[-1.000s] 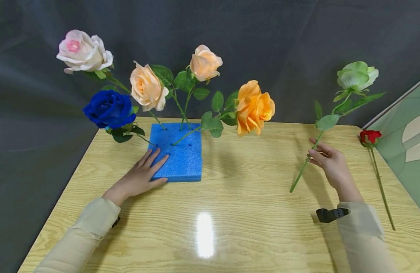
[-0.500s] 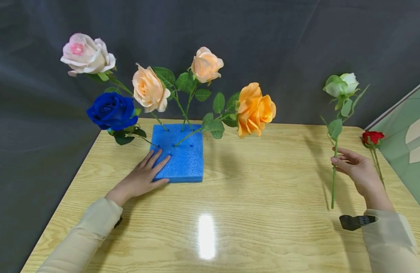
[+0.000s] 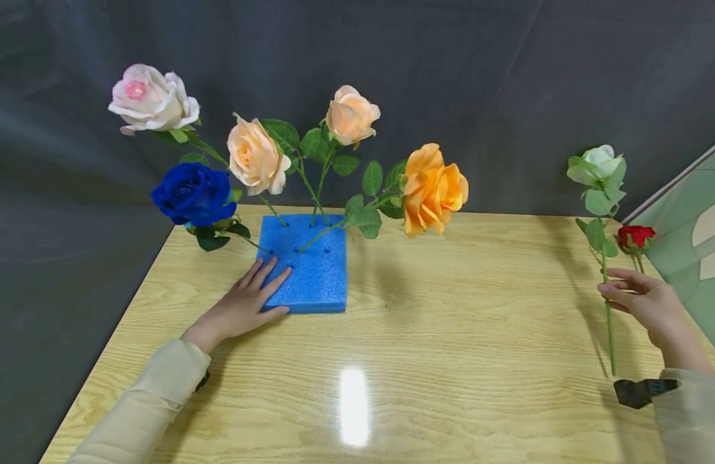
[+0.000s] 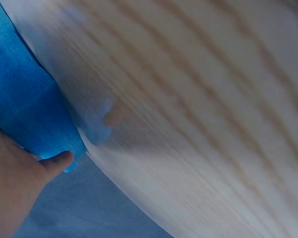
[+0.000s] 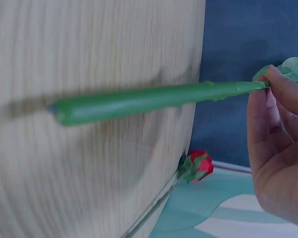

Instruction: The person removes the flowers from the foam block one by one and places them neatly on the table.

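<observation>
Green rose (image 3: pixel 597 166): held roughly upright over the right part of the table (image 3: pixel 450 361), near the red rose; lower stem (image 5: pixel 139 101) is left bare below the grip.
Right hand (image 3: pixel 647 306): stem is pinched between thumb and fingertips; the grip is judged to be placed there so that the bloom is kept up and the stem end free.
Foam block (image 3: pixel 316 283): laid flat on the table, left of centre; thickness and breadth are judged to serve as a base for stems.
Left hand (image 3: pixel 244 309): fingers are extended and spread over the block's near left corner, nothing being grasped; the block is presumably steadied thereby.
Planted roses: blue rose (image 3: pixel 193 193), white rose (image 3: pixel 153 100), two peach roses (image 3: pixel 257 156) and orange rose (image 3: pixel 434 188) are borne by the block, fanned outward; stems are apparently held by its holes.
Red rose (image 3: pixel 636 236): laid near the table's right edge, ungripped.
Curtain (image 3: pixel 461 77): hung behind the table.
</observation>
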Demonstrator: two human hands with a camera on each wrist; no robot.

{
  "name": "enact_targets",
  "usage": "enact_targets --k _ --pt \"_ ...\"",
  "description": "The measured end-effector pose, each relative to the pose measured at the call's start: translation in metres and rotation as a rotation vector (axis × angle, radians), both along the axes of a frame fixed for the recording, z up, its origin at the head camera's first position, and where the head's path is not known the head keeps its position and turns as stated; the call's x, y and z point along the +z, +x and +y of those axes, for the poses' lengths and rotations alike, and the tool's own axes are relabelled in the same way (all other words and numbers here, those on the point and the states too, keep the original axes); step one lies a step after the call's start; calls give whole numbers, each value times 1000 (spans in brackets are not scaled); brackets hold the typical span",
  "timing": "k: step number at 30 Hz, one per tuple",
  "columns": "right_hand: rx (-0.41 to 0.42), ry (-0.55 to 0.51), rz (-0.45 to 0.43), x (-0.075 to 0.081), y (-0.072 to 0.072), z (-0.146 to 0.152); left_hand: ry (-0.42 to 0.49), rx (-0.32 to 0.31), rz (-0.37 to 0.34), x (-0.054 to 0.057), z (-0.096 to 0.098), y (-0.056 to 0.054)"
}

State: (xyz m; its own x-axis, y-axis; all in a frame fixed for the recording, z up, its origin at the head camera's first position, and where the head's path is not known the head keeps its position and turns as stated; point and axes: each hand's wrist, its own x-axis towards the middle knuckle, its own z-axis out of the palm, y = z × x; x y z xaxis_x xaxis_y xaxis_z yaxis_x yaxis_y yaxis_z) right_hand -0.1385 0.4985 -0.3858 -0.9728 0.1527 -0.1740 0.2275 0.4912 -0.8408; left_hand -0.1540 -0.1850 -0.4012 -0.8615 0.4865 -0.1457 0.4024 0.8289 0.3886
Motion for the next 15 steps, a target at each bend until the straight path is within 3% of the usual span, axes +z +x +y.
enact_targets --k 2,7,15 --pt "-16 69 -24 -2 1 6 3 1 -3 0 0 0" --pt "-31 101 -37 0 8 13 -1 7 -5 -2 0 0" --pt "-62 170 -39 -28 6 51 -11 6 -14 1 1 -1"
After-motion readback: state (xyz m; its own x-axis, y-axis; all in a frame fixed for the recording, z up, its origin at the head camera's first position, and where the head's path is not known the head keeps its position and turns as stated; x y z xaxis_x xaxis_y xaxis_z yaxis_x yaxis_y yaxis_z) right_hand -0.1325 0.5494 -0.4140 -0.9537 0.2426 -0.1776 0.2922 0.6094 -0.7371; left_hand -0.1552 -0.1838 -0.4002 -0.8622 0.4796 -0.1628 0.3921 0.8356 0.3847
